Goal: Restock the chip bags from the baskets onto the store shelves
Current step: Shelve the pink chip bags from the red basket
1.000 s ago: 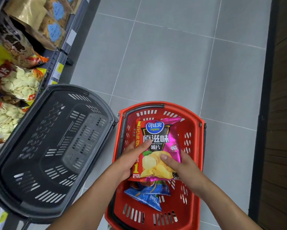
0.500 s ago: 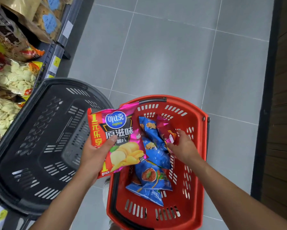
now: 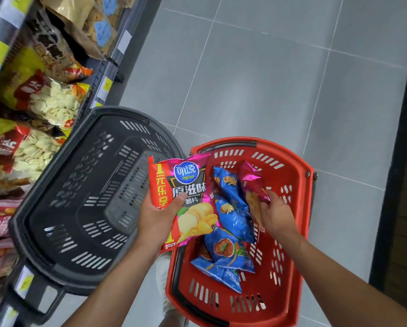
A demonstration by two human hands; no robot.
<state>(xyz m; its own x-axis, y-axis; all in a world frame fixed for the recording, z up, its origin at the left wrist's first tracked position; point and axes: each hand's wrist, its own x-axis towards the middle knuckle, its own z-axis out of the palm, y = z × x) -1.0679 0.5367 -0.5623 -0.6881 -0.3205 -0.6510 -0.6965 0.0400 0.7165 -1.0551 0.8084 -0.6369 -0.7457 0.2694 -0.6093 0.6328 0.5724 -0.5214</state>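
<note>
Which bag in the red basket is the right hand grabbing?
The small magenta bag, the only one of that colour inside the red basket. The right hand grips its lower end; the blue bags beside it lie untouched.

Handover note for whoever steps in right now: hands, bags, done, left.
Left hand holds the pink Copico bag above the gap between the two baskets.
Right hand grips a small magenta bag inside the red basket.
Several blue bags lie in the red basket; the grey basket shows no bags.
Done: grey basket looks emptied. Left: put both held bags on the shelves at left, then the blue bags.
</note>
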